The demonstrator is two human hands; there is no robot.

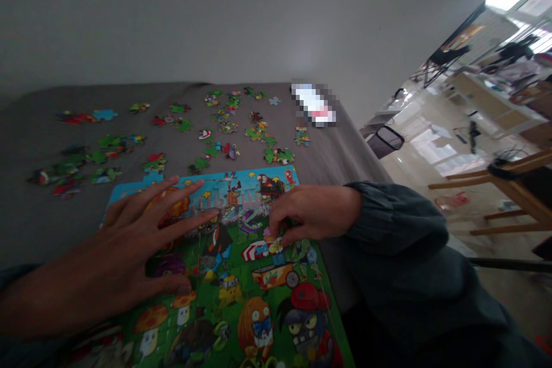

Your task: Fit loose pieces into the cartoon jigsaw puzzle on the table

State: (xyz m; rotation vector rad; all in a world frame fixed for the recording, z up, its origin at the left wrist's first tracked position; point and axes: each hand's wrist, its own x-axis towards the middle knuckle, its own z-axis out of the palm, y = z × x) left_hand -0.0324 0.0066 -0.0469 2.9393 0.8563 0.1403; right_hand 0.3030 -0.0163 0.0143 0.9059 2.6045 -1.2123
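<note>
A cartoon jigsaw puzzle [245, 273] with a blue and green picture lies flat before me, many of its pieces joined. My left hand [142, 236] rests spread over its left part, fingers apart and holding nothing. Toward the puzzle's upper right, my right hand [304, 213] is bent down, thumb and fingers pinched on a small puzzle piece [271, 236] beside a cart picture. Part of that piece is covered by the fingertips. A blue-edged piece [154, 175] sits against the puzzle's top edge, just beyond my left fingers.
Loose puzzle pieces [224, 126] lie scattered on the grey cloth [172, 98] behind the puzzle, with another cluster [77, 164] at the left. A phone with a lit, blurred-out screen [314, 104] lies at the back right. Beyond the right edge stands a wooden chair [513, 190].
</note>
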